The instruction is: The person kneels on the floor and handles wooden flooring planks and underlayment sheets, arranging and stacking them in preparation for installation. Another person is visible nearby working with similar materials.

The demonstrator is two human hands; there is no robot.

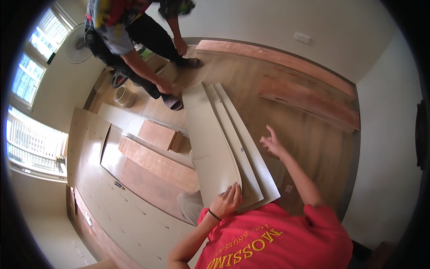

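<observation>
Several thin beige panels (210,134) lie fanned out in front of me, each longer than wide. My left hand (226,201) pinches the near right corner of the top panel, which bows upward there. Fingers curl over its edge, and part of the thumb is hidden. To the right of the stack, my right hand (272,142) is raised over the floor, holding nothing, with the index finger stretched out and apart from the others. At the far end, a co-worker's hand (165,86) is close to the top panel's corner; whether it touches cannot be made out.
Reddish wood planks (309,101) lie along the far wall and at right. Shorter plywood pieces (156,136) rest on the left. A large panel (130,215) with a small cutter (119,184) on it spreads at left. Buckets (124,97) stand near the co-worker, beside a fan (79,43).
</observation>
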